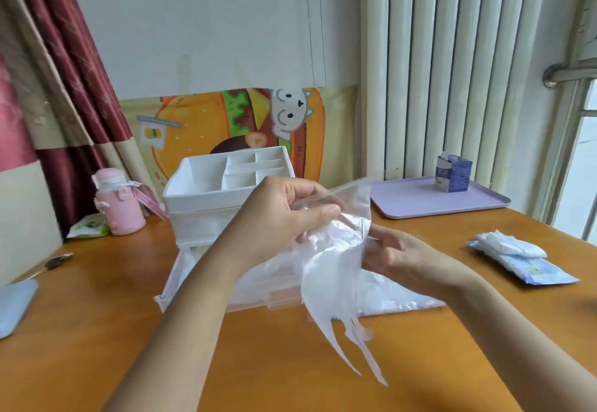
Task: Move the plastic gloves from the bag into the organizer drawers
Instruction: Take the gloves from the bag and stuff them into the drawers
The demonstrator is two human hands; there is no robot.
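Plastic gloves (332, 269) gripped by left hand (281, 217), right hand (400, 258), masking open drawer (176, 285); lilac tray (416, 206) (carton (452, 174) aboard).

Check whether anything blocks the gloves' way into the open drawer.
Nothing visible does. The left hand and right hand hold the gloves just above the pulled-out drawer, whose top is open.
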